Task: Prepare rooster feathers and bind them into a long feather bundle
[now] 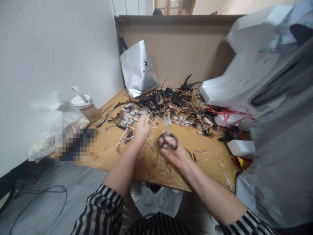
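In my right hand (174,153) is a pair of scissors (167,123), with black finger loops around my fingers and blades pointing away from me. My left hand (141,131) is closed at the near edge of the pale fluffy feathers (129,115); whatever its fingers pinch is too small and blurred to make out. White string (114,145) trails over the table to the left of this hand. Beyond both hands lies a long heap of black feathers (156,99) and brown feathers (195,103), some tied in bunches.
Scraps litter the wooden table (151,163). A silver bag (137,70) leans against the cardboard panel (186,49). To the left stand a lidded cup (85,106) and a clear plastic bag (58,125). Red strings (227,112) and white foam (241,148) lie right, beside grey cloth (281,156).
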### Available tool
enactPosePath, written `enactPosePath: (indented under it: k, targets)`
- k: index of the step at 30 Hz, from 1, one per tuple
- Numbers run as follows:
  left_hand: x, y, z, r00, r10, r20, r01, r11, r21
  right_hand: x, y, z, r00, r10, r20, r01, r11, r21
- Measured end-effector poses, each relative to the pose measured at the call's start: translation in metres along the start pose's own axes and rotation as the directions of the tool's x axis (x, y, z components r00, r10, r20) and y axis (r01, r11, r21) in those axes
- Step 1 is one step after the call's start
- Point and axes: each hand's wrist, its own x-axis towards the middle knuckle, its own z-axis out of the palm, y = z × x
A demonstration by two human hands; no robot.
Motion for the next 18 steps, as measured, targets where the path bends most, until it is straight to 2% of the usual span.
enactPosePath:
  k: [1, 2, 3, 4, 6, 8, 10, 12, 13, 15, 16, 18]
  targets:
    - [0.003, -0.006, -0.004, 0.993, -0.038, -0.11, 0.04, 0.999, 0.012, -0.003, -0.014, -0.002, 0.991, -0.135, -0.01, 0.135, 0.991, -0.007]
    - [0.006, -0.012, -0.006, 0.981, -0.082, -0.173, 0.085, 0.996, 0.014, -0.005, -0.028, -0.005, 0.964, -0.263, -0.027, 0.262, 0.965, -0.024]
    - [0.008, -0.017, -0.007, 0.973, -0.105, -0.206, 0.111, 0.994, 0.016, -0.006, -0.041, -0.01, 0.93, -0.364, -0.055, 0.361, 0.931, -0.061]
    - [0.009, -0.02, -0.008, 0.975, -0.102, -0.199, 0.107, 0.994, 0.017, -0.006, -0.052, -0.015, 0.911, -0.404, -0.08, 0.393, 0.911, -0.125]
    - [0.009, -0.023, -0.006, 0.981, -0.088, -0.171, 0.092, 0.996, 0.012, -0.004, -0.064, -0.027, 0.909, -0.393, -0.139, 0.333, 0.886, -0.323]
    - [0.007, -0.025, -0.006, 0.976, -0.089, -0.196, 0.092, 0.996, 0.006, -0.002, -0.065, -0.038, 0.891, -0.418, -0.176, 0.253, 0.78, -0.572]
    - [0.007, -0.026, -0.01, 0.967, -0.071, -0.245, 0.082, 0.996, 0.033, -0.003, -0.064, -0.047, 0.865, -0.483, -0.135, 0.183, 0.554, -0.812]
    - [0.009, -0.028, -0.019, 0.947, -0.02, -0.321, 0.053, 0.994, 0.095, -0.008, -0.067, -0.055, 0.866, -0.498, -0.039, 0.09, 0.232, -0.969]
    - [0.011, -0.028, -0.025, 0.945, 0.018, -0.326, 0.027, 0.991, 0.134, -0.013, -0.07, -0.059, 0.878, -0.478, -0.004, 0.028, 0.06, -0.998]
    - [0.016, -0.028, -0.041, 0.949, 0.096, -0.299, -0.022, 0.97, 0.243, -0.024, -0.077, -0.07, 0.905, -0.425, -0.003, -0.115, -0.237, -0.965]
    - [0.019, -0.028, -0.051, 0.954, 0.126, -0.271, -0.036, 0.948, 0.316, -0.031, -0.08, -0.076, 0.913, -0.408, -0.027, -0.182, -0.345, -0.921]
    - [0.027, -0.029, -0.076, 0.961, 0.163, -0.225, -0.035, 0.874, 0.485, -0.043, -0.085, -0.09, 0.913, -0.398, -0.088, -0.291, -0.484, -0.825]
